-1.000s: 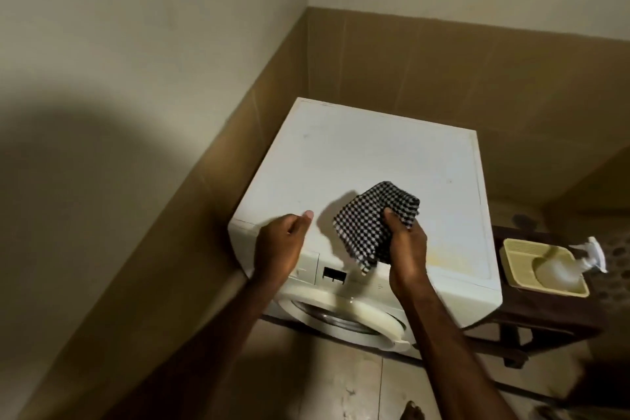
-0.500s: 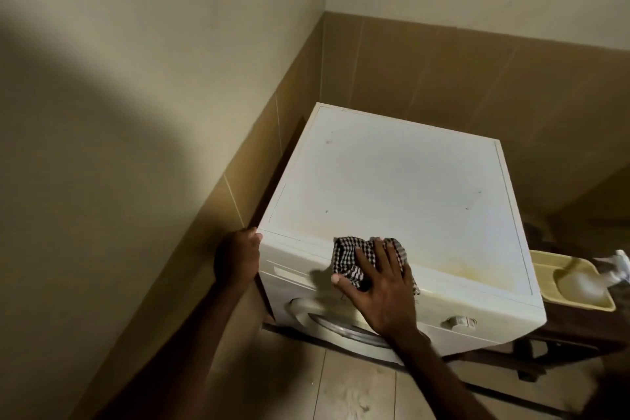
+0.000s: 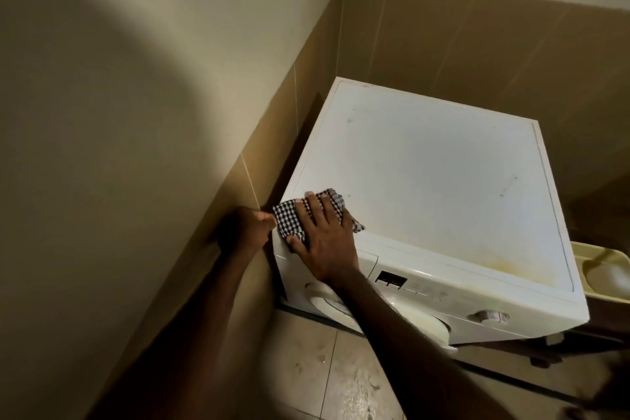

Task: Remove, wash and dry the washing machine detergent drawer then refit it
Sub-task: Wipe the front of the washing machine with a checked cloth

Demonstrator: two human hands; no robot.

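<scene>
Checked cloth [image 3: 318, 211] lies under right hand [image 3: 324, 242], left hand [image 3: 247, 232] beside it.

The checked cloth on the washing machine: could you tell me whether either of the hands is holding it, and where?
The right hand presses the checked cloth flat with spread fingers; the left hand pinches its left edge.

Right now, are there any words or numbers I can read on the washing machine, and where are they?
None can be read.
Control panel on the washing machine: tiny marks beside the dark display, too small and blurred.
Dial: markings blurred.
Checked cloth under the right hand: pattern only, no text.
</scene>
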